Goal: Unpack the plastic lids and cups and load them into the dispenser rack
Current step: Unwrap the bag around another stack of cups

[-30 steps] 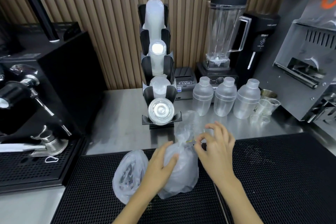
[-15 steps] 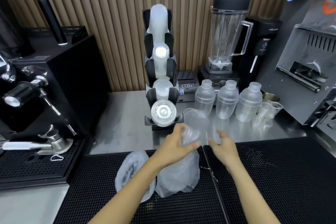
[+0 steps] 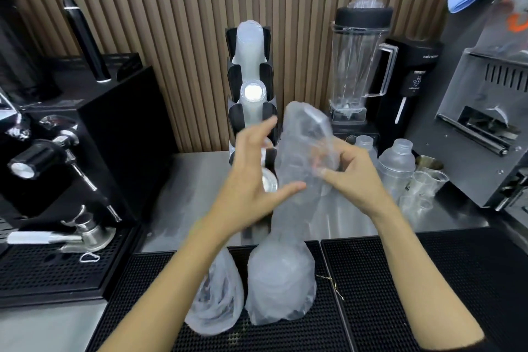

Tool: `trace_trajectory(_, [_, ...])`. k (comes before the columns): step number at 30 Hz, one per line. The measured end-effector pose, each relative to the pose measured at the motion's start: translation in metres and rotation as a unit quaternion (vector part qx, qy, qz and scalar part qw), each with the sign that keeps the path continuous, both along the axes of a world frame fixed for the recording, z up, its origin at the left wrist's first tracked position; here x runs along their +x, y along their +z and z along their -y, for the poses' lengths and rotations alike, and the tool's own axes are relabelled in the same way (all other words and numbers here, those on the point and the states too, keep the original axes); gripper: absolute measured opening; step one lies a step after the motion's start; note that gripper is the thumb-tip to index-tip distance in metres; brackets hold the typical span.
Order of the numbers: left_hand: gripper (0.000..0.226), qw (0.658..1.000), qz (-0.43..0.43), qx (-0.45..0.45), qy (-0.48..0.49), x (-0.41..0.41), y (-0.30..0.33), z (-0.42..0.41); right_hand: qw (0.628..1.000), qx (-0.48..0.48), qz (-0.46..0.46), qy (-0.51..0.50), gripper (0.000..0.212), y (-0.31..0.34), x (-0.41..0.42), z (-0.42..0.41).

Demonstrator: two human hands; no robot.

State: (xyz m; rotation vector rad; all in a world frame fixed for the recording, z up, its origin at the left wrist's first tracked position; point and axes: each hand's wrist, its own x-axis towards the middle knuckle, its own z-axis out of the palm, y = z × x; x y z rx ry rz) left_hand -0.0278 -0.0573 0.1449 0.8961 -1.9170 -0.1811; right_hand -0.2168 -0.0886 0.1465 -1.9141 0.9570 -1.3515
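Hands: two, both bare, raised over the middle of the desk (image 3: 183, 194).
Left hand (image 3: 251, 180): fingers spread wide, thumb tip just touching the side of the tall bag (image 3: 297, 208).
Right hand (image 3: 351, 177): pinching the upper part of the tall bag between thumb and fingers.
Plastic bags: two; the tall bag stands on the black mat (image 3: 428, 280) near the desk's front edge, stretched upward, and the second bag (image 3: 217, 300) slumps just beside it on the left.
Tall bag, look: cloudy translucent film, wide and rounded at the base, crumpled and narrow toward the top; its contents show only as a pale rounded mass, too blurred to name.
Second bag, look: softer, collapsed, dark folds inside; contents cannot be told.
Dispenser rack (image 3: 251, 88): one, black, upright at the back of the desk against the slatted wall; two stacks of clear cups (image 3: 249, 46) visible in its upper tiers.
Hidden: the rack's lower tiers sit behind the left hand and the tall bag; only a sliver of a silvery lid (image 3: 270, 183) shows.
Shaker bottles (image 3: 397, 163): one plain, another partly behind the right hand.
Blender (image 3: 360, 66): one, back right.
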Motion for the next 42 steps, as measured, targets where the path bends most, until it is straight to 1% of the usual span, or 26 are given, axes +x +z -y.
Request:
trace_trajectory(1, [0.07, 0.995, 0.059, -0.073, 0.035, 0.005, 0.013, 0.006, 0.998, -0.058, -0.034, -0.015, 0.022, 0.004, 0.005, -0.006])
trace_trajectory(3, [0.031, 0.951, 0.217, -0.201, 0.086, 0.015, 0.034, 0.018, 0.975, -0.185, -0.11, -0.057, 0.021, 0.013, 0.015, -0.019])
trace_trajectory(4, [0.021, 0.933, 0.263, -0.232, 0.085, 0.019, 0.041, 0.023, 0.962, -0.235, -0.122, -0.066, 0.02, 0.016, 0.019, -0.025])
trace_trajectory(5, [0.024, 0.928, 0.278, -0.24, 0.069, 0.021, 0.046, 0.025, 0.954, -0.269, -0.12, -0.063, 0.02, 0.018, 0.022, -0.03])
trace_trajectory(7, [0.029, 0.953, 0.226, -0.199, 0.011, 0.021, 0.051, 0.021, 0.962, -0.258, -0.083, -0.021, 0.024, 0.014, 0.028, -0.038])
trace_trajectory(9, [0.025, 0.981, 0.142, -0.131, -0.037, 0.02, 0.05, 0.018, 0.991, -0.115, -0.036, 0.056, 0.029, 0.003, 0.033, -0.044])
trace_trajectory(10, [0.024, 0.989, 0.102, -0.087, -0.06, 0.02, 0.049, 0.016, 0.995, -0.034, -0.042, 0.082, 0.028, -0.004, 0.038, -0.048])
trace_trajectory(12, [0.026, 0.992, 0.02, 0.03, -0.12, 0.017, 0.044, 0.008, 0.981, 0.037, -0.159, 0.105, 0.027, -0.018, 0.045, -0.049])
trace_trajectory(15, [0.039, 0.971, -0.077, 0.178, -0.14, 0.009, 0.025, -0.001, 0.927, 0.013, -0.353, 0.128, 0.01, -0.032, 0.044, -0.04])
trace_trajectory(16, [0.043, 0.963, -0.081, 0.215, -0.141, 0.008, 0.017, -0.003, 0.911, 0.02, -0.392, 0.124, 0.016, -0.038, 0.041, -0.034])
trace_trajectory(17, [0.042, 0.958, -0.057, 0.242, -0.14, 0.008, 0.007, -0.003, 0.897, 0.04, -0.427, 0.108, 0.022, -0.045, 0.037, -0.027])
trace_trajectory(18, [0.037, 0.958, 0.004, 0.251, -0.136, 0.01, -0.003, -0.001, 0.885, 0.061, -0.452, 0.093, 0.026, -0.051, 0.034, -0.023])
trace_trajectory(20, [0.026, 0.949, 0.222, 0.194, -0.115, 0.017, -0.021, 0.001, 0.867, 0.074, -0.486, 0.085, 0.023, -0.059, 0.031, -0.021])
trace_trajectory(21, [0.024, 0.928, 0.326, 0.155, -0.098, 0.021, -0.03, 0.003, 0.859, 0.064, -0.5, 0.085, 0.012, -0.062, 0.03, -0.021])
trace_trajectory(22, [0.034, 0.902, 0.402, 0.131, -0.082, 0.023, -0.036, 0.002, 0.853, 0.056, -0.512, 0.085, 0.006, -0.065, 0.029, -0.023])
trace_trajectory(24, [0.054, 0.866, 0.477, 0.133, -0.063, 0.025, -0.047, 0.002, 0.86, 0.035, -0.502, 0.087, 0.012, -0.071, 0.026, -0.029])
trace_trajectory(25, [0.056, 0.853, 0.497, 0.143, -0.068, 0.026, -0.052, 0.002, 0.864, 0.016, -0.496, 0.083, 0.01, -0.075, 0.025, -0.029])
trace_trajectory(26, [0.046, 0.847, 0.504, 0.147, -0.084, 0.025, -0.056, 0.002, 0.865, 0.001, -0.495, 0.079, 0.013, -0.076, 0.025, -0.032])
trace_trajectory(28, [0.017, 0.863, 0.481, 0.095, -0.122, 0.027, -0.065, 0.003, 0.863, 0.005, -0.5, 0.071, 0.031, -0.08, 0.024, -0.036])
trace_trajectory(29, [0.016, 0.871, 0.47, 0.067, -0.126, 0.029, -0.069, 0.004, 0.863, 0.008, -0.499, 0.075, 0.03, -0.08, 0.024, -0.037])
trace_trajectory(31, [0.016, 0.892, 0.423, 0.053, -0.151, 0.031, -0.075, 0.003, 0.873, -0.024, -0.48, 0.079, 0.009, -0.086, 0.024, -0.036])
trace_trajectory(32, [0.016, 0.899, 0.399, 0.05, -0.172, 0.029, -0.075, 0.001, 0.883, -0.034, -0.462, 0.072, 0.013, -0.089, 0.023, -0.034])
trace_trajectory(36, [0.028, 0.91, 0.347, 0.082, -0.212, 0.023, -0.078, -0.008, 0.899, -0.038, -0.431, 0.071, 0.02, -0.095, 0.019, -0.037])
trace_trajectory(38, [0.029, 0.906, 0.381, 0.055, -0.173, 0.027, -0.081, -0.01, 0.906, -0.035, -0.413, 0.088, 0.016, -0.096, 0.015, -0.042])
trace_trajectory(40, [0.036, 0.9, 0.415, 0.037, -0.129, 0.031, -0.082, -0.01, 0.915, -0.039, -0.39, 0.097, 0.027, -0.099, 0.01, -0.048])
trace_trajectory(42, [0.048, 0.913, 0.39, 0.093, -0.081, 0.03, -0.083, -0.009, 0.92, -0.024, -0.38, 0.09, 0.041, -0.1, 0.006, -0.052])
